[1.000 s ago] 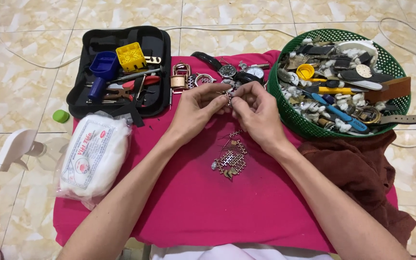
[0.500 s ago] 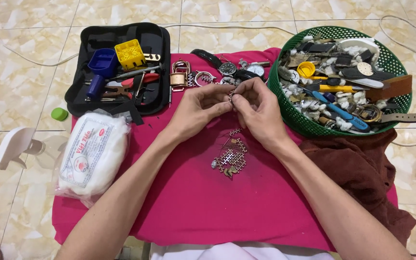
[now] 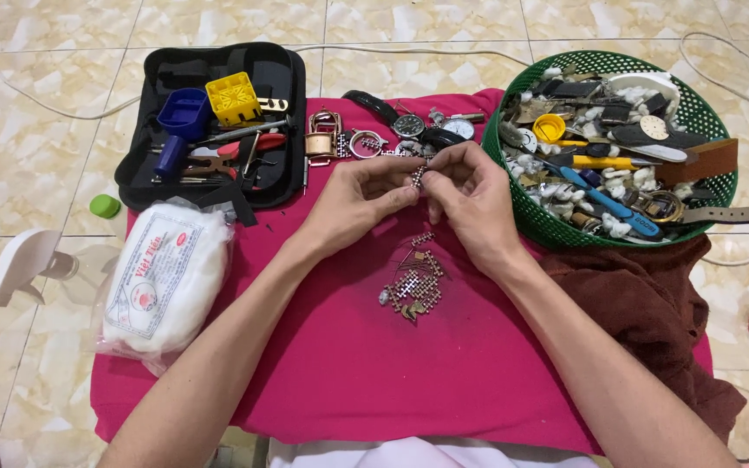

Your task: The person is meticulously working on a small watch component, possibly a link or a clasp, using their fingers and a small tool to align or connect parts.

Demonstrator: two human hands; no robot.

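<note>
Watch-band links point(image 3: 417, 177) between both hands, beside parts-filled green basket point(image 3: 704, 117)

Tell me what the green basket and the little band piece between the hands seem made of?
The green basket looks like moulded plastic: uniform colour, regular mesh holes. The band piece, pinched by the left hand and right hand, appears to be metal links, judging by their silvery glint.

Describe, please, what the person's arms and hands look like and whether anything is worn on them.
Both forearms are bare right up to the bottom edge of the picture, with no sleeves in view. The left hand and the right hand wear no gloves. No ring, bracelet or wristwatch shows on either wrist or on the fingers.
</note>
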